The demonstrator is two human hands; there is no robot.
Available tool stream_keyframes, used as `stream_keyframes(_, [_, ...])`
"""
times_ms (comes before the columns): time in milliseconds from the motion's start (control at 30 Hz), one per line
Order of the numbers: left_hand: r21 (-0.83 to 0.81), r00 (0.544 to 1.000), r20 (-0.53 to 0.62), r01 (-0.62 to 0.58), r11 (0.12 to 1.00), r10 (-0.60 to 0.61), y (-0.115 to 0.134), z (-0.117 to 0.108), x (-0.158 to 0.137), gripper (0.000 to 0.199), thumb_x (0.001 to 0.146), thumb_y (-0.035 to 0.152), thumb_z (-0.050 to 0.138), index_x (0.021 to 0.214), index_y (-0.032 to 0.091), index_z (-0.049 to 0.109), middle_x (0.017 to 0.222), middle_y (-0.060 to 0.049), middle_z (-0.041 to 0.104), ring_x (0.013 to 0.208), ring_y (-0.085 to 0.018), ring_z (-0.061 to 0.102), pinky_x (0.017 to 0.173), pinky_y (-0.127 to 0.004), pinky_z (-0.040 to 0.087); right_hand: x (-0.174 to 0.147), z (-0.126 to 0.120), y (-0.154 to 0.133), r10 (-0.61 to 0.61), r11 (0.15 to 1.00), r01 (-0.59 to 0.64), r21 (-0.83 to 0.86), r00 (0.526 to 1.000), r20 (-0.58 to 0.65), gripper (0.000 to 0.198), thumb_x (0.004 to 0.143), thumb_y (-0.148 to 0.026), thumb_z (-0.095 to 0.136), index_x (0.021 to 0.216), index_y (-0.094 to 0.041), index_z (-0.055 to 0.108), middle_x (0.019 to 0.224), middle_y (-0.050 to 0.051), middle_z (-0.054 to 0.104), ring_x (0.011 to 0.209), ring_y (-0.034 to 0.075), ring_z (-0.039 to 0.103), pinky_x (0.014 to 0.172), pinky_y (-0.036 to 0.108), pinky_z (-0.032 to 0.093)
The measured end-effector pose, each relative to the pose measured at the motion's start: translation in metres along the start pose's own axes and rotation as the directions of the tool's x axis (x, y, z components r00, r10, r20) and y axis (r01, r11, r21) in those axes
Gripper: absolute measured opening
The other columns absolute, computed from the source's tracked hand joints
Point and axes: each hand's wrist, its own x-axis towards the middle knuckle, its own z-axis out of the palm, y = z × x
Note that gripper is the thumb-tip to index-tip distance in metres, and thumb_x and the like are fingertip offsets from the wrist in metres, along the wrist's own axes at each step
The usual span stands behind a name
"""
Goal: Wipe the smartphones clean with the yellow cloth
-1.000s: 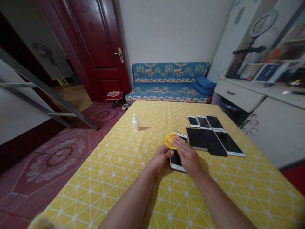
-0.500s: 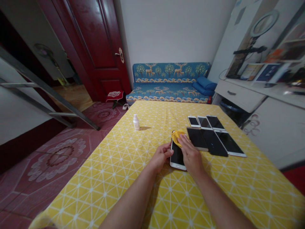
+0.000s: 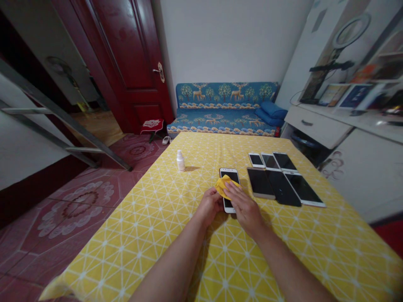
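A white-framed smartphone (image 3: pixel 232 174) with a dark screen lies in front of me, its top end pointing away. My left hand (image 3: pixel 210 206) is closed at the phone's left edge; its fingertips are partly hidden by a yellow cloth (image 3: pixel 222 183). With bent fingers, my right hand (image 3: pixel 246 209) presses that cloth flat against the middle of the screen. The cloth covers the screen's centre and reaches past the left edge, while the lower end of the phone shows between my hands.
Several phones lie in two rows on the right, among them a black phone (image 3: pixel 282 188). A small white bottle (image 3: pixel 180 162) stands upright at the left on the yellow patterned tablecloth (image 3: pixel 141 235). Beyond the table are a blue sofa (image 3: pixel 217 115) and a white cabinet (image 3: pixel 362 167).
The phone has shifted a little away from me and to the left, and sits straighter. The cloth under my right hand has moved from the phone's top end down to its middle and leftward.
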Motion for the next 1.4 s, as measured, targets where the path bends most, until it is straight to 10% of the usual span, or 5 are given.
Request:
stream_keyframes(600, [-0.126,0.962,-0.210,-0.205,0.971,0.175,0.009,-0.006,0.006,0.030,0.066,0.027,0.080,0.085,0.016,0.058,0.069,0.002,0.064,0.058,-0.010,0.060,0.058,-0.021,0.045,0.002,-0.001,-0.021,-0.114,0.993,0.113,0.014,0.983,0.145,0.051,0.093,-0.005,0.036,0.136,-0.025,0.054,0.139,0.006,0.056,0.136,0.021,0.043,0.114,0.053,0.036])
stream_keyframes(1400, [0.089,0.987,0.011,-0.162,0.983,0.161,0.008,-0.001,-0.001,0.051,0.074,0.039,0.074,0.120,0.018,0.064,0.106,-0.011,0.071,0.077,-0.019,0.067,0.067,-0.031,0.053,-0.004,-0.001,0.000,0.022,0.996,-0.033,-0.088,0.992,-0.122,0.046,0.092,-0.011,0.046,0.135,-0.023,0.056,0.136,0.009,0.058,0.132,0.024,0.049,0.107,0.047,0.047])
